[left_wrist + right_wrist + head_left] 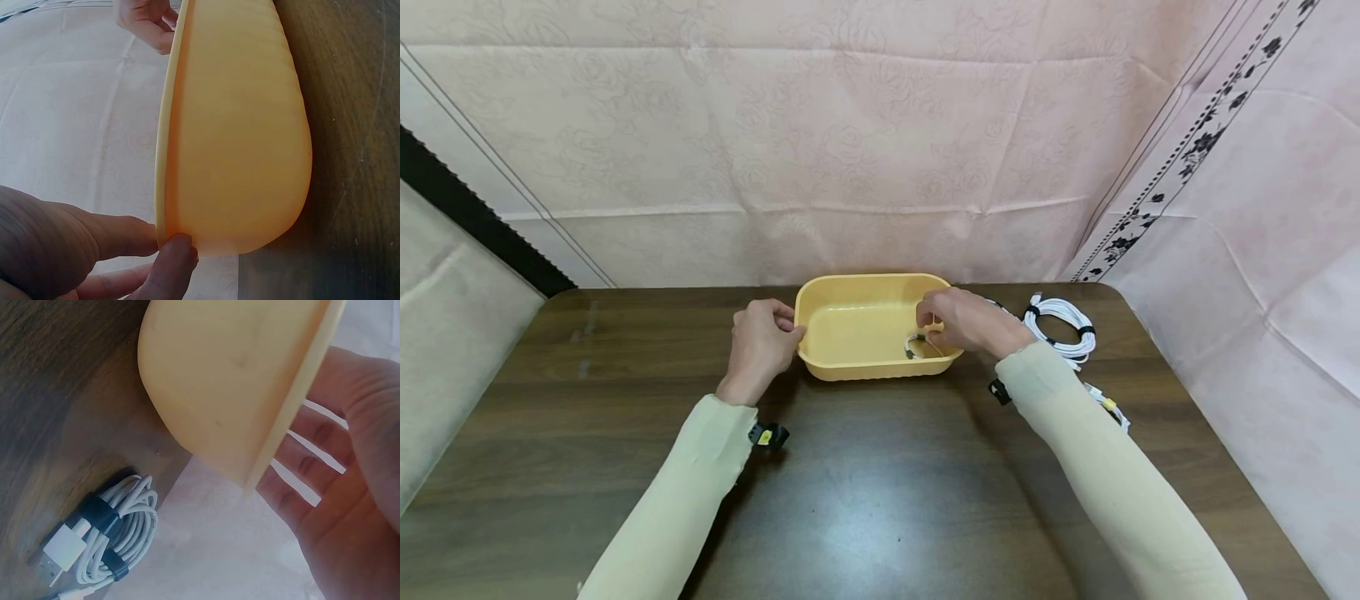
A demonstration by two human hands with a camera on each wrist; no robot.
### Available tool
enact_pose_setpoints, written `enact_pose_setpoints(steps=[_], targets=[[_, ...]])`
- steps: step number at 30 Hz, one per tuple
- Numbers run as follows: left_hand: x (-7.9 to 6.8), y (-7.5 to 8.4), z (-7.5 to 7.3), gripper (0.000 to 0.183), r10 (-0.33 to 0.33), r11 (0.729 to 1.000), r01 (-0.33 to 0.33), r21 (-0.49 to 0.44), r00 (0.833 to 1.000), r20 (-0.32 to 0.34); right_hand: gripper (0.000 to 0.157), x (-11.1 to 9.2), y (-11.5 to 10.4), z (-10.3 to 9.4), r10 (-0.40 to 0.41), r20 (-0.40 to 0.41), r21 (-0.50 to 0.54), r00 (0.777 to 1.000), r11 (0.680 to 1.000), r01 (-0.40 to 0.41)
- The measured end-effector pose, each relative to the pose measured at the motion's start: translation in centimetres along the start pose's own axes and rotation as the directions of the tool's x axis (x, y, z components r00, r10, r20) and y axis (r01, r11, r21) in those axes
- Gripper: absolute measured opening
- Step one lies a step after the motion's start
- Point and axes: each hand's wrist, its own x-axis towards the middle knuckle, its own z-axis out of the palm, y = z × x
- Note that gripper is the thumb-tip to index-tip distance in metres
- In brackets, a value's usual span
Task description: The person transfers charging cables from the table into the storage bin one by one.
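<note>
A yellow plastic basin stands on the table. At its left end, my left hand pinches the rim between thumb and fingers, which the left wrist view shows closely. My right hand reaches over the basin's right end with its fingers bent down inside. Beside those fingertips a small coiled cable with a dark tie shows in the basin. In the right wrist view the basin's wall hides the fingertips, so whether they grip the cable is unclear.
Right of the basin lies a white coiled cable with black straps. In the right wrist view, a bundled cable has a USB plug. Another white cable lies partly behind the right sleeve. Patterned cloth hangs behind the table.
</note>
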Motion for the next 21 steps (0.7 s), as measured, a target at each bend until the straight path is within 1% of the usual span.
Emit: enact_pose_setpoints(steps=[13,21], targets=[[0.1,-0.1,-0.1,0.025,-0.009,1.0,0.009,0.009,1.0,-0.007,0.022,-0.6,-0.2,-1.0,0.0,-0.011,0.011,1.0,1.0,0.0],[0.1,-0.1,0.0,0.025,-0.001,1.0,0.001,0.008,1.0,-0.003,0.02,-1.2,0.2,-1.0,-0.025,-0.054,0.026,0.998,0.999,0.026]])
